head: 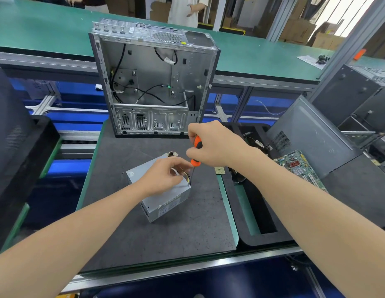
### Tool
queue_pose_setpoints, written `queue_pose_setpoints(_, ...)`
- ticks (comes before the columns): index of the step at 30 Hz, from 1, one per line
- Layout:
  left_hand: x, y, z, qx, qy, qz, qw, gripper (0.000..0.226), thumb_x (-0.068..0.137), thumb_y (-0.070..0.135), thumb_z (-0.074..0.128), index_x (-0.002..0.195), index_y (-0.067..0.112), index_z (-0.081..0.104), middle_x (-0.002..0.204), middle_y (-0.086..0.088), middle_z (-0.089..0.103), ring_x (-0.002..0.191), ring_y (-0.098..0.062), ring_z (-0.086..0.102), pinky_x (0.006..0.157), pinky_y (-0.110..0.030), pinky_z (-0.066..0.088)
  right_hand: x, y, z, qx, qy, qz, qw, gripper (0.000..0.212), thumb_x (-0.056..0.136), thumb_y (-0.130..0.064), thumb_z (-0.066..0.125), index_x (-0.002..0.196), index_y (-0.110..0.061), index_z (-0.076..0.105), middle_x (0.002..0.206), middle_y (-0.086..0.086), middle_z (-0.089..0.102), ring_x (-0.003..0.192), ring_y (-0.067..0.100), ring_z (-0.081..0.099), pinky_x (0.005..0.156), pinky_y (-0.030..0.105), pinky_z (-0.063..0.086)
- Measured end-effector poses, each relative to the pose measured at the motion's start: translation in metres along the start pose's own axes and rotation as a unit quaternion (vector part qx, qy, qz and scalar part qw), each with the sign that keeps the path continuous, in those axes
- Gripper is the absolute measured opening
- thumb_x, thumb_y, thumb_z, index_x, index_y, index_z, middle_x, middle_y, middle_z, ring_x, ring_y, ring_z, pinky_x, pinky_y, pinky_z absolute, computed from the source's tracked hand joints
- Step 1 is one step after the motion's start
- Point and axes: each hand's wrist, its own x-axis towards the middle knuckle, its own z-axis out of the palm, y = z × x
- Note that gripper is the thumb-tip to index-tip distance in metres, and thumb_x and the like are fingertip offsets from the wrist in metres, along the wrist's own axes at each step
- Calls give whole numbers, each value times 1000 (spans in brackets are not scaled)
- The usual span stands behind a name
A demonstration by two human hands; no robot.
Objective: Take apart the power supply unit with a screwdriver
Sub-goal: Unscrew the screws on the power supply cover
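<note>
A grey metal power supply unit lies on the dark work mat, one corner toward me, with a bundle of wires at its far side. My left hand rests on its top, fingers curled around the wires near the right corner. My right hand grips an orange and black screwdriver, held upright, its shaft reaching down to the unit's top right corner.
An empty, open computer case stands at the mat's far edge. To the right are a black foam tray, a green motherboard, a small chip and a grey side panel. A black panel leans at the left.
</note>
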Motion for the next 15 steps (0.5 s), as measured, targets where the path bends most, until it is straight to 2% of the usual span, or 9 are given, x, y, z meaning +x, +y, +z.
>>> queue_pose_setpoints(2, -3, -8, 3, 58, -3, -21, 998, 47, 83, -3, 63, 111, 34, 73, 109, 4, 71, 93, -14, 65, 85, -34, 55, 0, 2, -1, 9, 15, 0, 1000, 21, 83, -33, 68, 92, -18, 55, 82, 1, 62, 80, 26, 59, 70, 45, 57)
queue_pose_setpoints(4, -4, -16, 6, 85, -7, -26, 996, 40, 84, 2, 69, 109, 33, 74, 108, -1, 65, 91, -14, 63, 81, -26, 52, 0, 3, -3, 8, 25, -4, 1000, 21, 84, -34, 67, 92, -19, 55, 82, 0, 61, 81, 26, 58, 68, 40, 55)
queue_pose_setpoints(7, 0, -20, 12, 129, -21, 2, 991, 23, 88, 16, 75, 107, 28, 79, 108, 7, 60, 88, -8, 61, 81, -16, 45, 1, 5, -4, -9, 25, -5, 1000, 22, 85, -35, 67, 94, -20, 55, 86, 1, 61, 82, 23, 56, 68, 38, 53)
queue_pose_setpoints(10, 6, -19, 18, 181, -33, 22, 983, 10, 92, 30, 75, 100, 29, 81, 105, 13, 56, 86, -4, 60, 81, -23, 47, 0, 6, -4, -19, 21, 1, 1000, 22, 85, -35, 66, 94, -20, 54, 88, 2, 61, 83, 26, 59, 70, 40, 55)
queue_pose_setpoints(13, 10, -16, 19, 219, -36, 48, 974, 12, 94, 34, 74, 98, 25, 81, 97, 20, 54, 78, 7, 55, 73, -24, 44, -2, 7, -3, -20, 22, 4, 1000, 23, 84, -35, 67, 94, -18, 55, 87, 3, 62, 82, 26, 60, 70, 42, 56)
queue_pose_setpoints(15, 10, -15, 18, 249, -42, 91, 963, 15, 96, 33, 72, 100, 21, 81, 97, 18, 57, 81, 2, 56, 74, -31, 51, -3, 8, -4, -19, 24, 8, 999, 23, 84, -35, 67, 93, -17, 56, 85, 2, 62, 81, 27, 61, 70, 43, 56)
